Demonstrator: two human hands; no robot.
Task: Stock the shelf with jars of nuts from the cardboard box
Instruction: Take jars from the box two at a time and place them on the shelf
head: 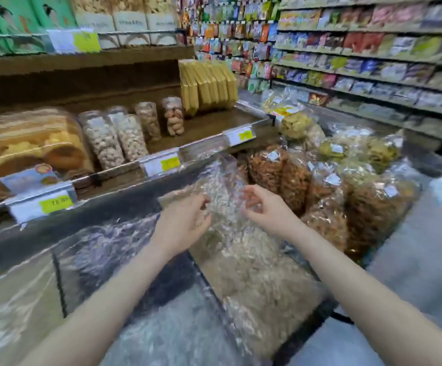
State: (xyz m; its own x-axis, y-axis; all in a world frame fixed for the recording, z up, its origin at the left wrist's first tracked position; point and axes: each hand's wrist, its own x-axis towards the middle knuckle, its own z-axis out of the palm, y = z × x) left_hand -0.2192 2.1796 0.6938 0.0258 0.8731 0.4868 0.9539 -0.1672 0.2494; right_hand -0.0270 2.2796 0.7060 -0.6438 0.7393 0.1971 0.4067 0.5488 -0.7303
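Shelf (204, 129): four clear jars of nuts (132, 133) standing (two pale, two browner). Two hands (183, 223) in view. Three yellow price tags (170, 164) along shelf edge. Snack bags below too blurred to count.

Both bare forearms reach forward; the left hand (185, 223) and right hand (264, 210) face each other, fingers loosely curled.
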